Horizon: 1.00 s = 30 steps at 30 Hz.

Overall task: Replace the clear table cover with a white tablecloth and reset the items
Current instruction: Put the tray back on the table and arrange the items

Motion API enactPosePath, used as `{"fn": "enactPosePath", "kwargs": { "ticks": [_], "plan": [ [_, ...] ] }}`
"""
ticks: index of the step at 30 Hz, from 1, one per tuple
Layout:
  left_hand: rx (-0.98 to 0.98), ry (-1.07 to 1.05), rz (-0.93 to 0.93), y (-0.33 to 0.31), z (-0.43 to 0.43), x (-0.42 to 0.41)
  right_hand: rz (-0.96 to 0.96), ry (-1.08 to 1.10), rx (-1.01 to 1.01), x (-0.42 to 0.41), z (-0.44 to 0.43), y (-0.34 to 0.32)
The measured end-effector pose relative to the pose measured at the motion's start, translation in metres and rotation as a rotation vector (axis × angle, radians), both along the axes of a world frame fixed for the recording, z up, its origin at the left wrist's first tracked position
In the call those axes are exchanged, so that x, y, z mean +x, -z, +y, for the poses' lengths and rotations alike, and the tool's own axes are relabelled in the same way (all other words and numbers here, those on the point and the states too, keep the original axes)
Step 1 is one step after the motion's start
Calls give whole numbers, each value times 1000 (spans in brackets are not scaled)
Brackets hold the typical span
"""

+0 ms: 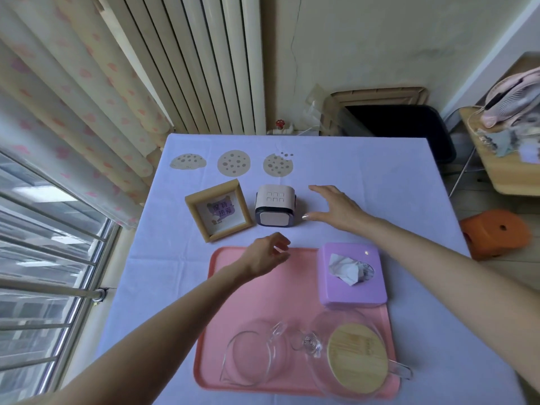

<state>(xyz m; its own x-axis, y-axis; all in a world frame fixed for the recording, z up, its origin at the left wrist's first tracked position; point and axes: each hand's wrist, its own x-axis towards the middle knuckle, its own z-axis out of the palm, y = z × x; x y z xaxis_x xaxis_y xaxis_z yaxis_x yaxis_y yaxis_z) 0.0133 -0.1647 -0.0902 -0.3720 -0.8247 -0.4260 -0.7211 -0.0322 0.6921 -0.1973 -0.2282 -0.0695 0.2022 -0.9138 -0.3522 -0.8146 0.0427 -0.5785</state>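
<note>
Covering the table: white cloth [365, 171], laid flat with fold creases showing and three cookie prints [233, 162] along the far side. No clear cover on the table top. A crumpled clear sheet lies past the far edge by the radiator, but whether it is the cover cannot be told.

Items on the cloth:
- frame [217, 210], upright, left of centre
- pink box [276, 209], just beside the frame on its right, apart from it
- tray [254, 287], near side, holding the three items below
- tissue box [336, 293], far right corner of the tray
- glass jug [254, 358], near left of the tray
- teapot [358, 358] with wooden lid, near right, its handle reaching past the tray rim

Hands:
- left hand [268, 255]: over the tray's far rim, fingers loosely curled, holding nothing
- right hand [336, 209]: fingers spread and straight, just right of the pink box, apparently not touching it, holding nothing

Progress, as judged: swap done and reset nearly complete. What is left looks like small straightening of the frame and pink box, if anything.

Edges and room:
- left edge near the curtain and window
- far edge against the radiator
- right edge facing a chair and an orange stool, well apart
- bare cloth shows right of the pink box and along the far right
- the tray sits near the front edge, so glassware wants care there
</note>
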Motion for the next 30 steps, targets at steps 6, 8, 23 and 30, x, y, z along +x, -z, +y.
{"fn": "enactPosePath", "kwargs": {
  "ticks": [6,8,23,30],
  "plan": [
    [8,245,-33,3,19,-55,23,110,149,-68,56,-2],
    [-42,322,-72,4,22,-66,17,111,241,-81,73,-2],
    [-154,462,-131,-17,-4,-76,8,345,109,-89,81,3],
    [-166,395,-108,-27,-67,-106,-34,407,25,-112,17,-11]
  ]
}}
